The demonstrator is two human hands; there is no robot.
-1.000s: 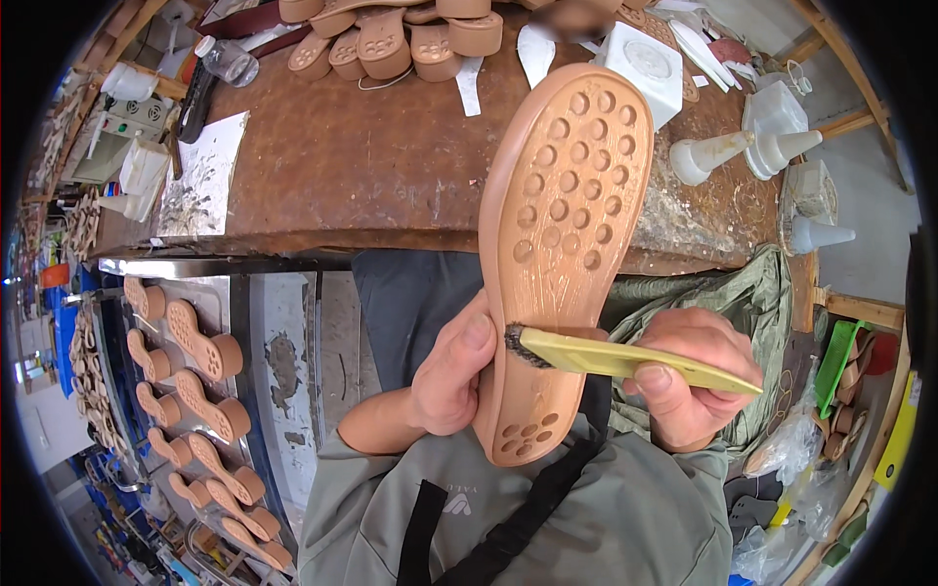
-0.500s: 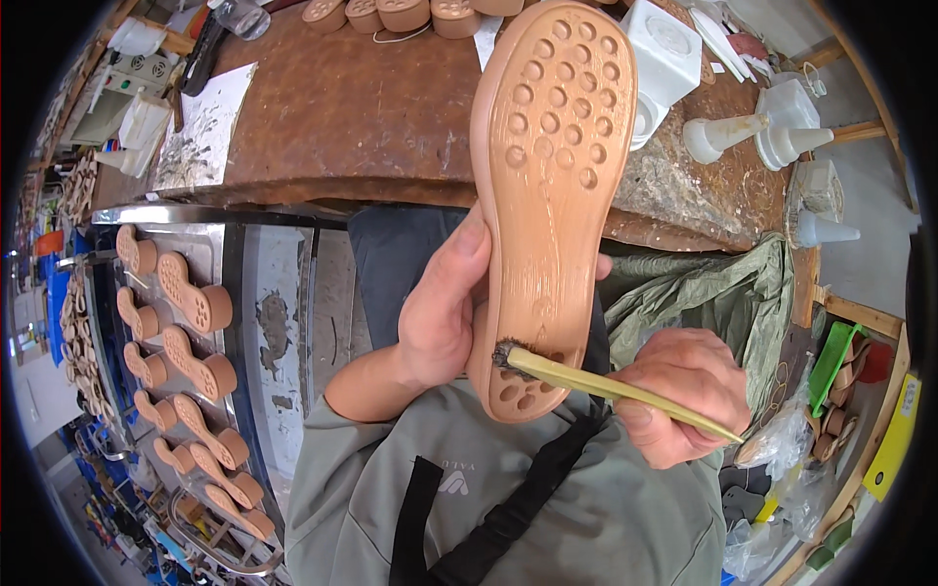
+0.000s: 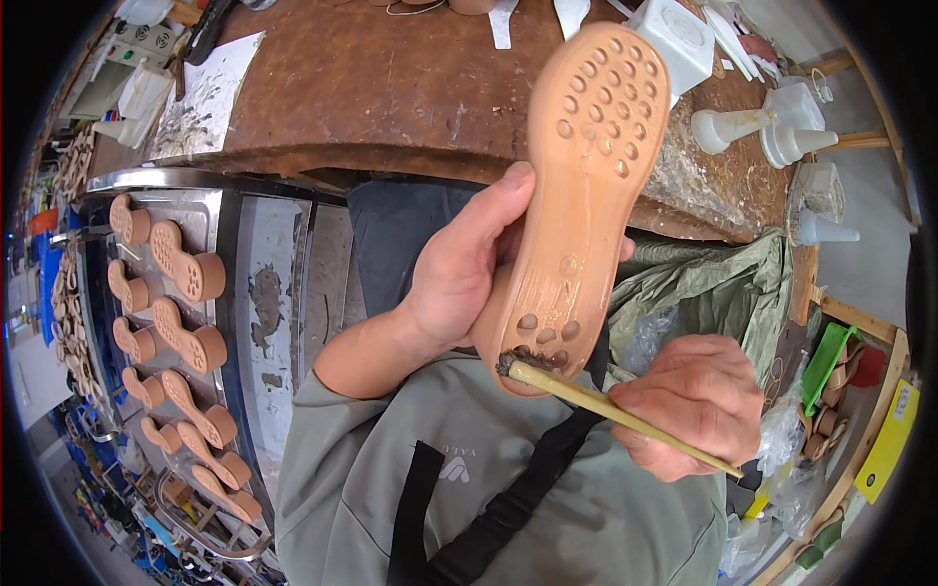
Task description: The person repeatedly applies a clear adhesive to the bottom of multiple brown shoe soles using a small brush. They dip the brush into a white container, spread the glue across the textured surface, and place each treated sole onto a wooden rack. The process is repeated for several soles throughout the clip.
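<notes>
My left hand is closed around the waist of a tan shoe sole, thumb on its left edge and a fingertip showing past the right. The sole stands tilted, its wide end up and away from me, with round dimples at both ends. Its middle looks wet and glossy. Between the fingers of my right hand is a brush with a pale yellow-green handle. The dark bristles press on the dimpled narrow end of the sole.
A brown-topped workbench lies ahead. At its right are a white plastic container and nozzle-tipped bottles. Several tan soles sit on a metal rack at the left. A green cloth-like sack hangs on the right.
The sole has shifted right and leans more to the right at its top. The brush has moved from the left edge above the heel dimples down to the end of the heel.
</notes>
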